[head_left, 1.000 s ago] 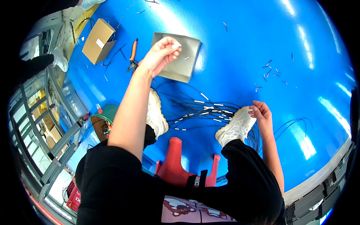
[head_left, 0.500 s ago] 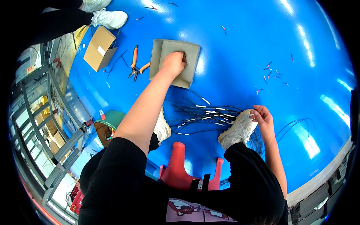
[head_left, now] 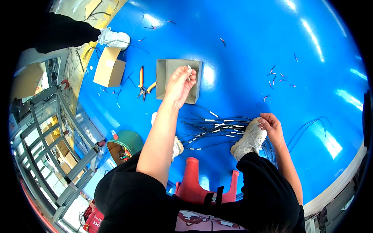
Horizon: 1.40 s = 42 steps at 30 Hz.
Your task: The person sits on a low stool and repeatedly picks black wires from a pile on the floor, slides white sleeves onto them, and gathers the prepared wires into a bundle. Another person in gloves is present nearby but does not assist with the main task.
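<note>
My left hand (head_left: 179, 84) is raised over an open grey cardboard box (head_left: 161, 72), pinching a small white tube-like piece (head_left: 190, 68) between its fingertips. My right hand (head_left: 274, 129) is beside my white right shoe (head_left: 250, 136), its thumb and fingertips pressed together. Whatever those fingers may grip is too small to make out. Between my feet a bundle of thin black cables (head_left: 221, 131) with white sleeves lies on the floor, running under or behind the right shoe. Wire strippers (head_left: 142, 82) with orange handles rest against the box's left side.
A brown carton (head_left: 107, 72) stands by another person's white shoe (head_left: 116, 39). Short cable offcuts (head_left: 274, 79) lie on the blue floor (head_left: 248, 35). Near my left leg is a green bin (head_left: 134, 141); a red stool (head_left: 190, 182) is under me. Metal racking (head_left: 64, 155) lines the left.
My left hand has risen out of the grey box, bringing up the white piece. The right hand stays by the shoe. My view has shifted slightly; the other person's feet have moved.
</note>
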Tool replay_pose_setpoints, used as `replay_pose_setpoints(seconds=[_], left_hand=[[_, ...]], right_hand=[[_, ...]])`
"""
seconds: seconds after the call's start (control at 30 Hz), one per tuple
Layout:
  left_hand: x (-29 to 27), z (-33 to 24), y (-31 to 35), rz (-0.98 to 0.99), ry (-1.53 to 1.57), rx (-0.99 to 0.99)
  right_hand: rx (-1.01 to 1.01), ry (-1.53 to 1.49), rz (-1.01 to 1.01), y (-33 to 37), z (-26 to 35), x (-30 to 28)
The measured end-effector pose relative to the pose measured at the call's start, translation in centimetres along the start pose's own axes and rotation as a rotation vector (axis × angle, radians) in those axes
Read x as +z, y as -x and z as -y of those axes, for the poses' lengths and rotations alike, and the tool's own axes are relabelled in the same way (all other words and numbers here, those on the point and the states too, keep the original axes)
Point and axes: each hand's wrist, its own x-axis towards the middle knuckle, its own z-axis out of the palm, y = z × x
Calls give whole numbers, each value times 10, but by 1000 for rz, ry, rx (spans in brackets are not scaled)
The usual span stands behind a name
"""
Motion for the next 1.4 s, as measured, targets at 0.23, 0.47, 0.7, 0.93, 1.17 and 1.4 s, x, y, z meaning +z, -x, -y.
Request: replay_pose_setpoints(seconds=[0.23,0.47,0.7,0.93,1.17,1.4], left_hand=[[39,-7,-17,12,-95,237],[59,-1,-24,-84,-189,340],[63,4,-27,-122,-177,365],[72,6,-28,-180,-272,361],[73,15,-36,-180,-309,355],[76,26,-47,-188,-285,303]], right_hand=[[14,-32,-12,1,7,0],[29,-43,-31,2,5,-4],[34,-41,-34,2,3,-8],[34,-48,-39,5,4,-9],[41,-27,-41,5,2,-12],[60,-23,-55,6,3,-13]])
